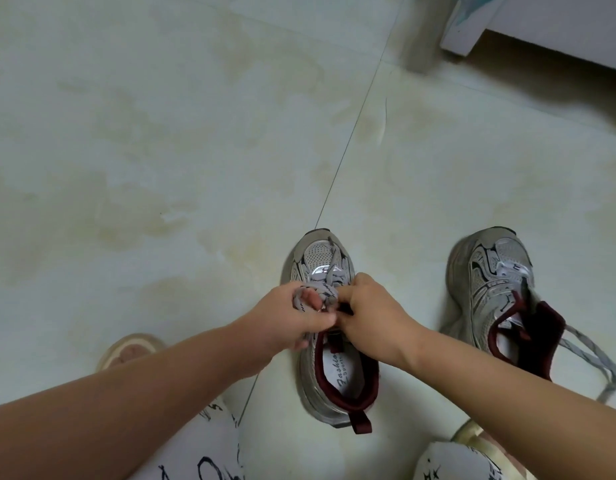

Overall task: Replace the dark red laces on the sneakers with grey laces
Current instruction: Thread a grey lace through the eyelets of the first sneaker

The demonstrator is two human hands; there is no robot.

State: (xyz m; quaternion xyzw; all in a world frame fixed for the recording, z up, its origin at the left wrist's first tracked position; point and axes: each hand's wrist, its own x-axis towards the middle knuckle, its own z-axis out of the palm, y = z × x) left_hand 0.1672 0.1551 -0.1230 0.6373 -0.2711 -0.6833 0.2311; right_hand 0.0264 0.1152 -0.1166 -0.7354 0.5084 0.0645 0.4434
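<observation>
Both hands meet over the middle sneaker [334, 358] on the floor [161, 150]: left hand [292, 320] has grey lace [325, 284] looped round its fingers, right hand [372, 317] pinches the lace beside it, its grip hiding the eyelets. Second sneaker [497, 289] stands right, its lace cut off.

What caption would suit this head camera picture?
Both hands, left and right, thread a grey lace into the nearer sneaker on the floor.

grey laces [325, 284], maroon-lined sneakers [337, 382]
</observation>
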